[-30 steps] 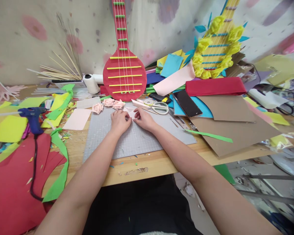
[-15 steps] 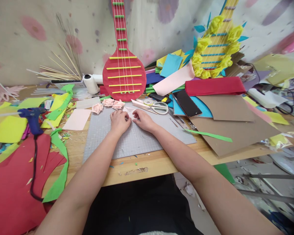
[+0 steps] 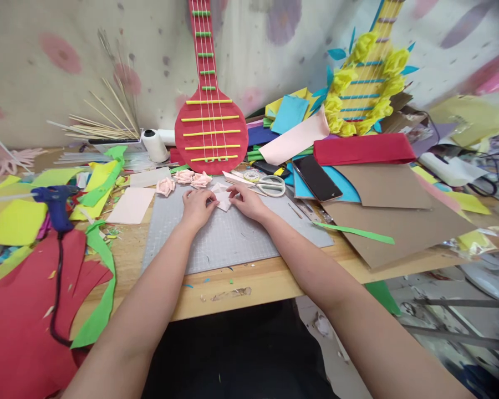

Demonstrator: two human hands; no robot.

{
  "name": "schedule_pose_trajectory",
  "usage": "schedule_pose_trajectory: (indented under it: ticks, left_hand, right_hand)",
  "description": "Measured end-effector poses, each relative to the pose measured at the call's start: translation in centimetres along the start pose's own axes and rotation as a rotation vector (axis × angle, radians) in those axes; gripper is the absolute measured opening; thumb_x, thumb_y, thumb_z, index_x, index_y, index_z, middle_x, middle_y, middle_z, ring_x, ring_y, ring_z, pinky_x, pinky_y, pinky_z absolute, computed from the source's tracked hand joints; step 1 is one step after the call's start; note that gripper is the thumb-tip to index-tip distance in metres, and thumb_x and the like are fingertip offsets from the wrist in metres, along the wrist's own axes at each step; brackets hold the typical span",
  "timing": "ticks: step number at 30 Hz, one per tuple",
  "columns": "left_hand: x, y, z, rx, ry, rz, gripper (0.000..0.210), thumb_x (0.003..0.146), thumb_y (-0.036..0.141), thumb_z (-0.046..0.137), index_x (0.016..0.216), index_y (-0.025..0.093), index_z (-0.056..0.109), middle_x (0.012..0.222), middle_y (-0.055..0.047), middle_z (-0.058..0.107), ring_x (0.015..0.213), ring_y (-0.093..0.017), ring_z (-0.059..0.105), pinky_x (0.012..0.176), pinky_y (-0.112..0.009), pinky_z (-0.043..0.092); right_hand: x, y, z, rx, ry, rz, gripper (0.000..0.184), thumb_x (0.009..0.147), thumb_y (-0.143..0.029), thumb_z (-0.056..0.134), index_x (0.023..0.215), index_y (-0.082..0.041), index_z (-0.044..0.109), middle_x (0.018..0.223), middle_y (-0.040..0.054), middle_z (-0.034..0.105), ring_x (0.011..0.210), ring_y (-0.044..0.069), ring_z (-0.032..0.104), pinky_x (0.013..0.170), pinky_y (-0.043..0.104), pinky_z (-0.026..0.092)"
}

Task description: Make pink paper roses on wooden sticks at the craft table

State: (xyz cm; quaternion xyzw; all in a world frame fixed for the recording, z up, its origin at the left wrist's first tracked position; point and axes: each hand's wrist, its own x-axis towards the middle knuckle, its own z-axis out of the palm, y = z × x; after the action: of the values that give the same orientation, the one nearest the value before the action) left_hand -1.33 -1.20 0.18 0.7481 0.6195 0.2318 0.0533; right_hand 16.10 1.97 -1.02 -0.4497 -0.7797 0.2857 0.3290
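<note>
Between my two hands is a small pale pink folded paper, over the grey cutting mat. My left hand pinches its left edge with thumb and fingers. On the other side, my right hand has its fingers closed on the right edge. Part of the paper is hidden by the fingers. Just beyond my left hand sit several pale pink paper roses. Scissors with light handles lie behind my right hand, beside a small round case.
A red paper lute stands at the back. A blue glue gun rests on scraps at left, its cable trailing forward. To the right are a black phone, brown cardboard and a green strip. A pink sheet lies left of the mat.
My hands have moved slightly apart, and more of the pink paper shows between them, with its pointed lower corner visible. The view has shifted slightly.
</note>
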Motion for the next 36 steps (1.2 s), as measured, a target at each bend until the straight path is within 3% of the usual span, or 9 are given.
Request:
schedule_pose_trajectory:
  ticks: [7, 17, 22, 26, 36]
  left_hand:
    - [0.1, 0.0, 0.4, 0.010, 0.018, 0.027, 0.011, 0.077, 0.032, 0.057, 0.078, 0.022, 0.060, 0.088, -0.002, 0.064, 0.097, -0.021, 0.052, 0.094, -0.040, 0.024]
    - [-0.1, 0.6, 0.5, 0.042, 0.028, -0.024, 0.013, 0.076, 0.033, 0.056, 0.078, 0.021, 0.061, 0.090, -0.004, 0.063, 0.099, -0.022, 0.050, 0.094, -0.040, 0.025]
    - [-0.1, 0.6, 0.5, 0.045, 0.032, -0.024, 0.013, 0.076, 0.033, 0.056, 0.077, 0.021, 0.060, 0.090, -0.004, 0.062, 0.099, -0.023, 0.050, 0.094, -0.041, 0.025]
    - [-0.2, 0.6, 0.5, 0.048, 0.039, -0.021, 0.012, 0.076, 0.032, 0.056, 0.077, 0.021, 0.060, 0.089, -0.004, 0.062, 0.099, -0.023, 0.050, 0.094, -0.041, 0.025]
    - [-0.3, 1.5, 0.6, 0.109, 0.063, 0.073, 0.013, 0.077, 0.020, 0.050, 0.081, 0.022, 0.062, 0.091, -0.006, 0.060, 0.101, -0.025, 0.046, 0.091, -0.041, 0.028]
  right_hand:
    - [0.1, 0.0, 0.4, 0.022, 0.022, 0.068, 0.026, 0.073, -0.013, 0.051, 0.098, -0.018, 0.056, 0.082, -0.0014, 0.061, 0.061, 0.008, 0.048, 0.064, 0.024, 0.039]
    - [-0.4, -0.5, 0.8, -0.075, 0.033, 0.032, 0.023, 0.071, -0.014, 0.049, 0.093, -0.019, 0.054, 0.079, -0.0020, 0.060, 0.063, 0.010, 0.049, 0.063, 0.024, 0.037]
    - [-0.1, -0.5, 0.6, 0.052, 0.076, 0.089, 0.017, 0.070, -0.016, 0.050, 0.087, -0.018, 0.054, 0.079, -0.0017, 0.058, 0.060, 0.009, 0.046, 0.061, 0.024, 0.037]
    - [-0.1, -0.3, 0.1, 0.167, -0.006, 0.078, 0.015, 0.071, -0.017, 0.050, 0.086, -0.016, 0.054, 0.074, -0.0020, 0.055, 0.058, 0.008, 0.044, 0.059, 0.023, 0.038]
    - [-0.1, -0.3, 0.6, -0.026, 0.011, 0.088, 0.018, 0.072, -0.019, 0.053, 0.089, -0.018, 0.054, 0.076, -0.0022, 0.059, 0.061, 0.009, 0.047, 0.061, 0.024, 0.036]
